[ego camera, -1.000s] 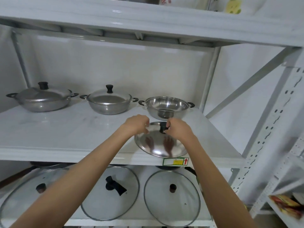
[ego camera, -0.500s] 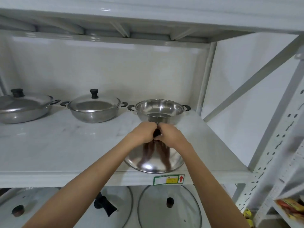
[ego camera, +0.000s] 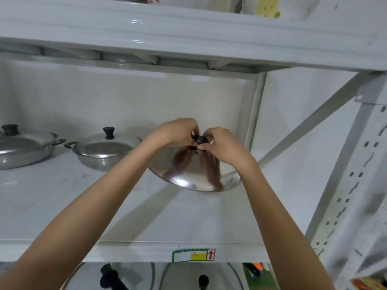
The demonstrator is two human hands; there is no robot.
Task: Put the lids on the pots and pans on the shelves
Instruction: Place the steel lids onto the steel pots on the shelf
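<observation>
Two bare hands reach into a white shelf unit w/ a glossy white middle shelf [ego camera: 62, 206]. The left hand [ego camera: 176, 132] and right hand [ego camera: 224, 145] both pinch the round black knob [ego camera: 200, 140] of a shiny domed stainless-steel lid [ego camera: 188, 174], fingers closed on it from either side. The lid is tilted, near edge lower, held over the right part of the middle shelf; whatever sits under it is hidden behind it. To the left stands a steel two-handled pot w/ black-knobbed lid [ego camera: 104, 149] already on. Further left, at the frame edge, is a wider steel pan w/ black-knobbed lid [ego camera: 23, 147], also covered. Below, on the lower shelf, two round glass lids w/ black knobs [ego camera: 201, 279] are partly visible. A green-and-yellow sticker w/ red arrow [ego camera: 193, 255] marks the shelf's front edge.
</observation>
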